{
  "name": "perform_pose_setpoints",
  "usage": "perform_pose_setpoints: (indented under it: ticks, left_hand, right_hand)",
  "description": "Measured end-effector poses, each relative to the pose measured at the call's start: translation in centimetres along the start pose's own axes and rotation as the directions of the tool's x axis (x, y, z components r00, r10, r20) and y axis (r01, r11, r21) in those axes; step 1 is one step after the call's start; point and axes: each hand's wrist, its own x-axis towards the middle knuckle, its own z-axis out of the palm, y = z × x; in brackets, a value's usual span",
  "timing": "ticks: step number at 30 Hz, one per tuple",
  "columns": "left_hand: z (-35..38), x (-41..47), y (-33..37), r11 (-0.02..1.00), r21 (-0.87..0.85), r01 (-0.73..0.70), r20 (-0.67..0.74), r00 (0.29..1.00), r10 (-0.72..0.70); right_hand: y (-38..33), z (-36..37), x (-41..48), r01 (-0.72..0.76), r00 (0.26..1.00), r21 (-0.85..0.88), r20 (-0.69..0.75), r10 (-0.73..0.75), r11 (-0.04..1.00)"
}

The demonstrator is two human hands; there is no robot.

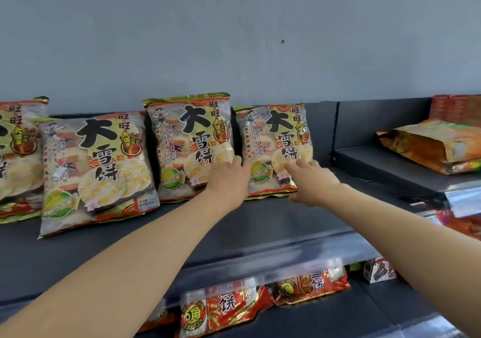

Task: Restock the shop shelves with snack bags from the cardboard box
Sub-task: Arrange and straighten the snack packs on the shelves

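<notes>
Several rice-cracker snack bags lean against the back of the dark top shelf [260, 223]. Both my arms reach to the rightmost snack bag [276, 139], which stands upright. My left hand [229, 178] is at that bag's lower left edge, in the gap beside the middle bag [190, 142]; its fingers are tucked out of sight around the edge. My right hand [309, 178] lies with spread fingers on the bag's lower right front, the thumb near the bottom seam. The cardboard box is not in view.
A larger bag [96, 171] slumps forward to the left, with another bag [18, 155] at the far left. An orange bag [432, 145] lies flat on the raised shelf to the right. Red snack bags [229, 309] fill the shelf below. A grey wall rises behind.
</notes>
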Motion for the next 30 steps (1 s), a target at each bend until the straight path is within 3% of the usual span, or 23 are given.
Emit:
perform_pose_setpoints:
  ticks: [5,13,20,30]
  left_hand:
    - [2.6,3.8,0.4,0.992,0.103,0.072,0.041,0.996,-0.077]
    - [3.2,5.5,0.1,0.985,0.151,0.088,0.036,0.995,-0.095]
    - [2.7,2.7,-2.9,0.871,0.316,0.375,0.045,0.911,-0.409]
    - [3.6,3.7,-4.8,0.928,0.291,0.232,0.058,0.964,-0.259]
  right_hand:
    - [0.5,2.1,3.6,0.048,0.994,-0.015,-0.098,-0.049,0.999]
    - [0.7,3.2,8.6,-0.03,0.982,-0.123,-0.19,0.007,0.992]
    - [-0.3,4.1,10.3,-0.079,0.981,-0.109,-0.183,0.058,0.991]
    - [-2.4,3.0,8.8,-0.032,0.989,-0.095,-0.146,0.018,0.995]
